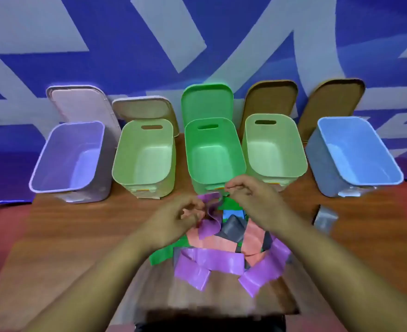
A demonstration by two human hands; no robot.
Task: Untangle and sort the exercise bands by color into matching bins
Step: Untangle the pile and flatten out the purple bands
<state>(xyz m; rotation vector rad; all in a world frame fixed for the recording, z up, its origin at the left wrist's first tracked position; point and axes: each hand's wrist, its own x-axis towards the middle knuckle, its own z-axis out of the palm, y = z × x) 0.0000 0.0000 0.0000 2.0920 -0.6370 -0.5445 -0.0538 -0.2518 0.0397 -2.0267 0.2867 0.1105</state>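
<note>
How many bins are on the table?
5 in a row: purple bin far left, left pale green bin, bright green bin middle, right pale green bin, blue bin far right. None seem hidden.

Purple band (209, 261), salmon band (212, 240), grey band (233, 227); lilac bin (58, 149), green bin (236, 149), blue bin (341, 135).

Tangled purple, pink, grey, green and blue bands (212, 240) lie in a heap just before the green bin (212, 144). Left of it stand a pale green bin (145, 152) and a purple bin (70, 152); right of it, a second pale green bin (272, 149) and a blue bin (356, 152).
</note>
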